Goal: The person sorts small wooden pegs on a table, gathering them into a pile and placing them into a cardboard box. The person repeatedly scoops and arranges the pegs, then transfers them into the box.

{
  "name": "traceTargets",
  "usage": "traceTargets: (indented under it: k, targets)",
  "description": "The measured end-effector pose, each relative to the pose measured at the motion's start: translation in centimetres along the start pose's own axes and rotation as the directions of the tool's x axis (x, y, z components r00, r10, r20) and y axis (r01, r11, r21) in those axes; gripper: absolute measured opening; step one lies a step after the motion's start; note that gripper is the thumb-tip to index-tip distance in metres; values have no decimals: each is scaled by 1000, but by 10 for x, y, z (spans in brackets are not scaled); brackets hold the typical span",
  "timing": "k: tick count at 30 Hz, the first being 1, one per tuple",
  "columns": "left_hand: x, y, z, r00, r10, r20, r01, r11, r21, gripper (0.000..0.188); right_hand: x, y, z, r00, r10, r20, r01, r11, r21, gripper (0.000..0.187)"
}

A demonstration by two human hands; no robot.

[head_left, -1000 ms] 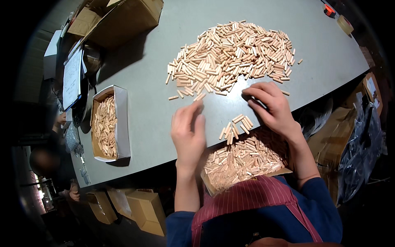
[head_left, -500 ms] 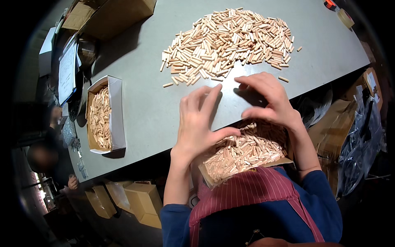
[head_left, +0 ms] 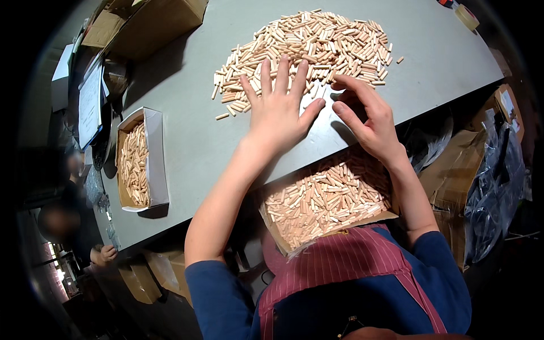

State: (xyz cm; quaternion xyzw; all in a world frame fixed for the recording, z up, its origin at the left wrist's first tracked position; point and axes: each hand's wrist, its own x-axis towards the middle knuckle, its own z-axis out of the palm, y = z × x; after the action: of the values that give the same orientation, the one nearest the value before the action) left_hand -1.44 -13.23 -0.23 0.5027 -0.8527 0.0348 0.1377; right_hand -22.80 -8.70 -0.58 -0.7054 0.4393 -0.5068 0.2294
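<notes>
A broad heap of short wooden dowels (head_left: 317, 42) lies on the grey table. My left hand (head_left: 277, 110) is laid flat with fingers spread, its fingertips on the near left part of the heap. To its right, my right hand (head_left: 371, 116) is curved, thumb and fingers apart, at the heap's near edge; I see nothing in its grip. Below both hands, against my apron and under the table's edge, is an open cardboard box (head_left: 273, 231) full of loose dowels (head_left: 328, 198). Part of the box is hidden under the tabletop and my right forearm.
On the left of the table (head_left: 192, 153) stands a white box (head_left: 157, 158) holding more dowels. Farther back are a large carton (head_left: 153, 28) and a clipboard (head_left: 92, 105) with papers. A tape roll (head_left: 467, 18) sits at the far right. Another person's hand (head_left: 103, 255) shows at the left.
My left hand has moved up and forward from over the box onto the heap, its fingers spreading. My right hand has shifted slightly, its fingers curving more. The view has shifted a little.
</notes>
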Motion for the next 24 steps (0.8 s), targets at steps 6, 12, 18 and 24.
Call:
traceTargets:
  k: [6,12,18,24]
  targets:
    - [-6,4,-2,991,131,-12,-131,991,-2,67,-1,3,-5,997,-45,66,49,997,-58,37]
    - [-39,13,-21,982,187,40,-182,978,-99,65,0,4,-4,989,-120,90,130,985,-116,35]
    - [-74,15,-41,979,85,186,-82,996,-22,68,1,0,-2,984,-152,92,164,974,-154,33]
    - [-104,11,-53,972,-120,203,124,992,-10,80,1,-2,0,988,-137,76,150,970,-193,32]
